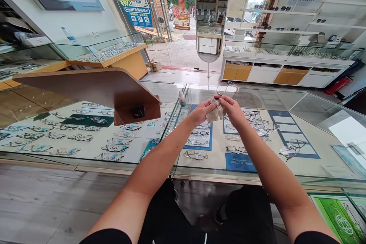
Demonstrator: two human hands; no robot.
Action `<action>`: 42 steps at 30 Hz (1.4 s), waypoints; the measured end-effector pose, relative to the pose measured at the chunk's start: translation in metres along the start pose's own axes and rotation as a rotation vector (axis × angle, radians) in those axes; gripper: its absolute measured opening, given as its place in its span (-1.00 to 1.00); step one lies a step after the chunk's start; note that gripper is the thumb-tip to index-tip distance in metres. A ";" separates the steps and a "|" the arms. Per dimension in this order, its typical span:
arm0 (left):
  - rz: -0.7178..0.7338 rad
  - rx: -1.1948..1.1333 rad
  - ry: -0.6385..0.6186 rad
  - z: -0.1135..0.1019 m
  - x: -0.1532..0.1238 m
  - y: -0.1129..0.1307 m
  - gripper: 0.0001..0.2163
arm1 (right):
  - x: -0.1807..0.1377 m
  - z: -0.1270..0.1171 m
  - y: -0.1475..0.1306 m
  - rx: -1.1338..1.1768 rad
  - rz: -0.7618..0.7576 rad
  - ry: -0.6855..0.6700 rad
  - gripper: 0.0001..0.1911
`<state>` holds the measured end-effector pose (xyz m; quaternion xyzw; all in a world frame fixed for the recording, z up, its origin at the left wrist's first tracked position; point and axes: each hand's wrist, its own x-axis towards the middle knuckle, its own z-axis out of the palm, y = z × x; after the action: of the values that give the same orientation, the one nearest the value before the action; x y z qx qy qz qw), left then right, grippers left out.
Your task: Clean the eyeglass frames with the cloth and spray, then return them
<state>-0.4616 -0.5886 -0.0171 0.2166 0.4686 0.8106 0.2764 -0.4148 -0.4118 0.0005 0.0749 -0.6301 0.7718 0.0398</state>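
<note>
Both of my hands meet above the glass display counter (pixel 197 167). My left hand (pixel 203 109) pinches a crumpled pale cloth (pixel 215 113). From the other side my right hand (pixel 230 107) grips a pair of glasses (pixel 228 87), whose thin frame sticks up beyond my fingers. The cloth hangs between the two hands and covers part of the glasses. Just left of my hands, a small white spray bottle (pixel 182 99) with a teal label stands on the glass top.
Rows of glasses (pixel 196 154) lie inside the counter below. A brown board-like stand (pixel 94 84) rises on the left. Ahead stands a tall mirror (pixel 212 15), with shelves of sunglasses (pixel 274 9) to its right. A fire extinguisher (pixel 339 85) is at the far right.
</note>
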 end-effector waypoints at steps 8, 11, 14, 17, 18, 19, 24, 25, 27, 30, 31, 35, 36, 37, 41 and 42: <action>0.015 -0.053 0.131 0.002 0.005 0.000 -0.60 | -0.001 0.004 0.000 -0.005 0.031 0.006 -0.44; -0.001 -0.013 0.094 0.003 0.001 0.002 -0.62 | -0.002 0.003 -0.004 0.062 0.055 0.036 -0.48; 0.006 0.018 0.057 0.003 -0.001 0.003 -0.62 | -0.001 0.002 -0.004 0.082 0.050 0.031 -0.52; 0.016 0.031 0.049 0.005 -0.001 0.003 -0.56 | 0.000 0.001 0.000 0.053 0.024 0.017 -0.54; 0.019 0.028 0.057 0.005 0.000 0.003 -0.53 | 0.001 0.001 0.001 0.032 0.011 0.015 -0.54; 0.023 0.023 0.073 0.005 0.001 0.002 -0.51 | 0.001 0.001 0.002 0.004 0.000 0.014 -0.54; 0.013 -0.001 0.136 0.000 0.005 -0.003 -0.45 | -0.001 0.003 0.000 -0.066 -0.002 0.016 -0.52; 0.010 -0.004 0.130 -0.001 0.005 -0.003 -0.45 | -0.002 0.003 -0.002 -0.049 0.011 0.020 -0.52; 0.002 0.006 0.108 -0.002 0.004 -0.004 -0.42 | -0.003 0.004 -0.005 -0.010 0.037 0.033 -0.53; -0.011 0.068 0.057 -0.001 0.001 -0.003 -0.42 | -0.003 0.005 -0.008 0.015 0.030 0.056 -0.54; -0.011 0.093 0.039 0.000 0.000 -0.002 -0.43 | -0.003 0.005 -0.008 0.014 0.024 0.061 -0.53; 0.006 0.122 0.032 0.006 -0.004 0.000 -0.43 | -0.001 0.003 -0.005 -0.013 0.035 0.047 -0.50; 0.006 0.115 0.051 0.007 -0.004 0.001 -0.41 | -0.001 0.003 -0.004 -0.017 0.034 0.037 -0.50; 0.003 0.111 0.072 0.007 -0.004 0.001 -0.39 | -0.001 0.003 -0.003 -0.022 0.031 0.028 -0.50; 0.000 0.125 0.127 0.007 -0.001 0.000 -0.35 | -0.001 0.003 -0.001 -0.034 0.035 0.016 -0.53; 0.005 0.129 0.125 0.006 -0.001 -0.001 -0.35 | -0.001 0.003 -0.001 -0.031 0.042 0.019 -0.53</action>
<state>-0.4571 -0.5852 -0.0152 0.1837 0.5356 0.7915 0.2301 -0.4133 -0.4142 0.0023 0.0537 -0.6431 0.7633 0.0310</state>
